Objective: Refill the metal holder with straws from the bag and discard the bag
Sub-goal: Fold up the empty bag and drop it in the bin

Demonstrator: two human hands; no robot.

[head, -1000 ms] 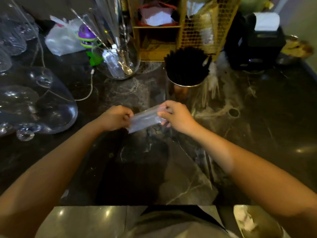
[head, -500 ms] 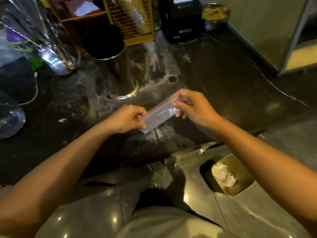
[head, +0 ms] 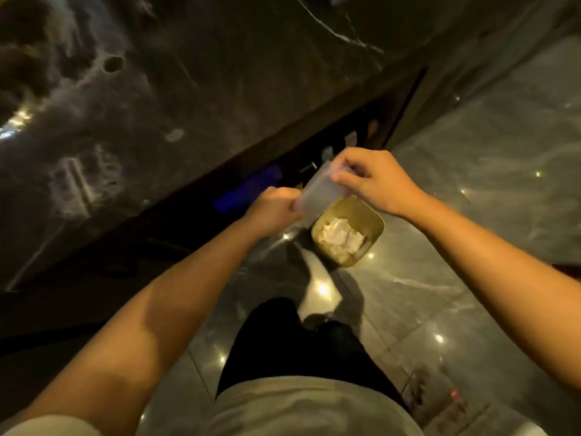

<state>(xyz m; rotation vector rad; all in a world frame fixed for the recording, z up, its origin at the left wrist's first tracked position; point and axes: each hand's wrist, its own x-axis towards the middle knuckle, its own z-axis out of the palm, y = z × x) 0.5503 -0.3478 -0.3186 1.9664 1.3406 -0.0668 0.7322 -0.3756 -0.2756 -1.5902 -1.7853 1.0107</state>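
Nearest the camera, a pale shirt [head: 301, 407] and dark trousers [head: 301, 344] are filling the bottom middle of the view, above a glossy grey tiled floor [head: 440, 278] that is catching small points of light. Two bare forearms are reaching away from the body, one from the lower left and one from the right edge.

Farther out, the left hand [head: 273, 210] is curling closed around the near, lower end of the clear plastic bag [head: 317, 193], with the knuckles facing the camera. The right hand [head: 377, 180] is pinching the far, upper end of the bag between thumb and fingers [head: 341, 177], the other fingers bent loosely. The bag is being held in the air between the two hands, stretched flat; its long axis is running from lower left to upper right, with the upper end pointing away toward the counter's edge. Whether anything is inside it cannot be told.

Just below and to the right of the bag, a gold-coloured bin [head: 371, 221] is standing on the floor, holding crumpled white paper [head: 339, 236]. The bag's lower edge is overlapping the bin's far left rim in the view.

Beyond the hands, a dark marble counter [head: 188, 89] is sweeping across the upper left, blurred, with shadowed space beneath its edge.
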